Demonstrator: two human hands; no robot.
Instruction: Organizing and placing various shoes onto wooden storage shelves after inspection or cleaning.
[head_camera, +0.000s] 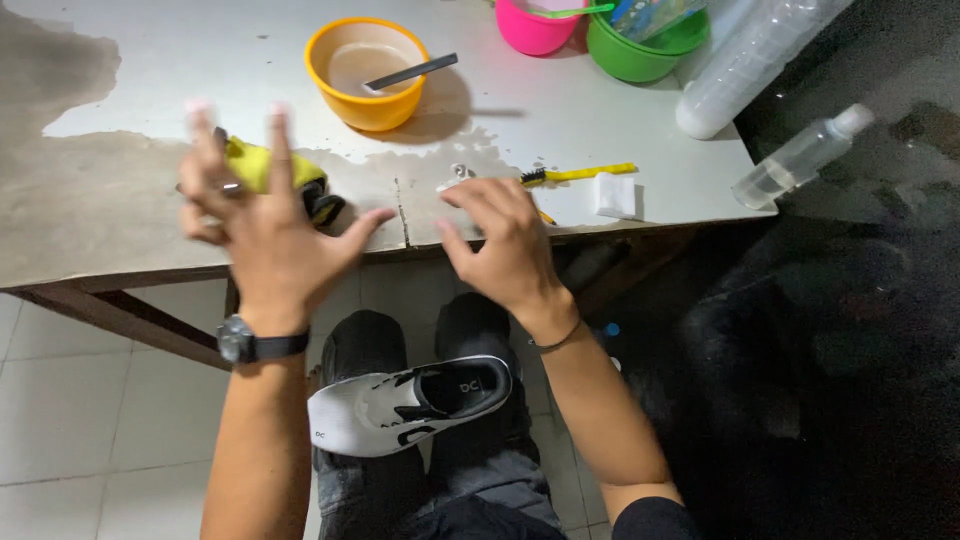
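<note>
Wet white tabletop (560, 110), orange bowl (367, 72) near far edge. Left hand (262, 215) and right hand (497, 238) empty, fingers spread, above front edge. White shoe (408, 405) on lap, seemingly mid-cleaning.

A worn white table (150, 215) with bare patches carries an orange bowl (366, 75) holding a dark utensil (412, 72), a pink bowl (534, 28), a green bowl (640, 55), a yellow toothbrush (580, 174), a small white block (614, 194) and a yellow-and-black brush (285, 178). A stack of clear cups (750, 65) lies at its right edge.
</note>
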